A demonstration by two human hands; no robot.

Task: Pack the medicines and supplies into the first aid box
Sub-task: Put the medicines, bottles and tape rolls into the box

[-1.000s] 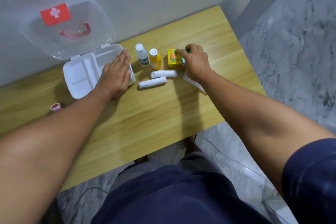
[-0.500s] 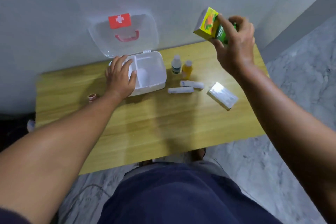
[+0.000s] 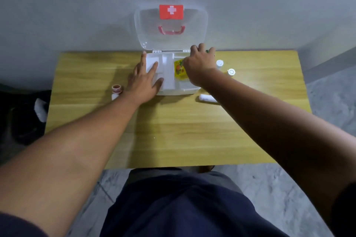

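Big wooden table (image 3: 173,131), far edge tight against a grey wall.

White first aid box (image 3: 179,91) at the middle of the far edge, open. Clear lid (image 3: 171,42) standing up against the wall, with a red tag (image 3: 171,11) showing a white cross and a red handle (image 3: 171,30) below it. Thin white walls inside the box, making small parts on the left and one bigger part on the right.

Two bare arms reaching in from the near edge. Left hand (image 3: 145,81) laid flat on the left part of the box, fingers straight and spread, holding nothing. Right hand (image 3: 198,65) over the right part of the box, fingers curled round a yellow box (image 3: 179,69).

Yellow box down inside the right part, lying flat, with a fruit picture on top and a bit of green peeking out between the fingers at its far end.

White roll (image 3: 207,98) lying on the table just beside the near right corner of the first aid box, partly hidden under the right arm.

White-capped bottle (image 3: 219,63) upright just to the right of the first aid box. Yellow bottle (image 3: 231,72) next to it, a little nearer the right edge, also with a white cap.

Little pot (image 3: 117,89) with a brown-red top on the table to the left of the first aid box, close by the left wrist.
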